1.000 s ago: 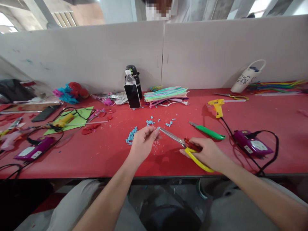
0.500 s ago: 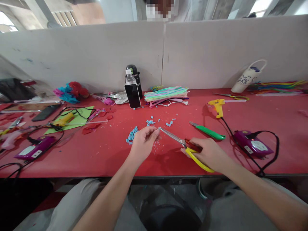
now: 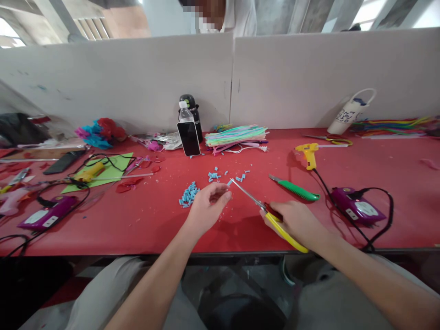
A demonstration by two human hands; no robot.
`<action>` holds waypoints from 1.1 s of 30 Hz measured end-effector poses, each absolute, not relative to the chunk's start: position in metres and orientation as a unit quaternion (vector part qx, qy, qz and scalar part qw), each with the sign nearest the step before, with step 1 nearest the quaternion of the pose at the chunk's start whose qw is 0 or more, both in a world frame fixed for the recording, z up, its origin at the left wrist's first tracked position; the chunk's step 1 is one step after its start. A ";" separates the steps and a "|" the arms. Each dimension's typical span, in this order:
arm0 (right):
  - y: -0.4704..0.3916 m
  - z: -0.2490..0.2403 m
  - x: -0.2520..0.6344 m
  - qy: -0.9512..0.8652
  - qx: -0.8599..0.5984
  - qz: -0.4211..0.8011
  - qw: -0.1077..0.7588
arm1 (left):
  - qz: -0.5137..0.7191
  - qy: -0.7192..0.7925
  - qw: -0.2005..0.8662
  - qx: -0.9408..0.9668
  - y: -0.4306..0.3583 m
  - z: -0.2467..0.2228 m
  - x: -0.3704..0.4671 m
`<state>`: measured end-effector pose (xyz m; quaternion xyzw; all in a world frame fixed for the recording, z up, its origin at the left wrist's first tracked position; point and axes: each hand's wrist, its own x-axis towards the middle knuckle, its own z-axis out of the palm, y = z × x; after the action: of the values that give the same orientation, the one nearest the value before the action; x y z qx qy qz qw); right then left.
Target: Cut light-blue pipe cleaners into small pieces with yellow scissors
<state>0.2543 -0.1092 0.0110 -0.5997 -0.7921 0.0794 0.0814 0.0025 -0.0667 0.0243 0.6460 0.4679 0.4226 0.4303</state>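
My left hand (image 3: 210, 207) is closed in a loose pinch over the middle of the table. A small light-blue piece (image 3: 229, 182) shows at its fingertips, close to the scissor tips; the exact grip is partly hidden. My right hand (image 3: 296, 223) is wrapped round the yellow and red handles of a pair of scissors (image 3: 252, 197), whose narrow blades point up and left toward that piece. A heap of short light-blue pieces (image 3: 188, 195) lies just left of my left hand. More blue pieces (image 3: 213, 175) are scattered beyond my fingers on the red table (image 3: 144, 229).
Right of the scissors lie a green craft knife (image 3: 298, 190), a yellow glue gun (image 3: 308, 154) and a purple power box (image 3: 357, 206) with a black cable. A phone (image 3: 189, 138) leans on bottles beside bundled pastel pipe cleaners (image 3: 237, 136). A white partition (image 3: 137, 82) stands behind.
The scissor blades have shifted slightly, their tips now just beyond my left fingertips. More of the blue piece shows. The person beyond the partition has moved left.
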 end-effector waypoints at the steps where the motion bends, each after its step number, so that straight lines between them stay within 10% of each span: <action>1: -0.109 0.011 0.254 -0.792 -0.599 0.082 0.081 | 0.426 0.465 0.433 0.644 -0.067 0.025 0.003; 33: -0.113 0.019 0.246 -0.782 -0.587 0.155 0.137 | 0.458 0.436 0.453 0.629 -0.067 0.028 0.006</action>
<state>0.2460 -0.1132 0.0187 -0.5875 -0.7824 0.1546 0.1368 0.0058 -0.0666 0.0275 0.6291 0.4358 0.4577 0.4525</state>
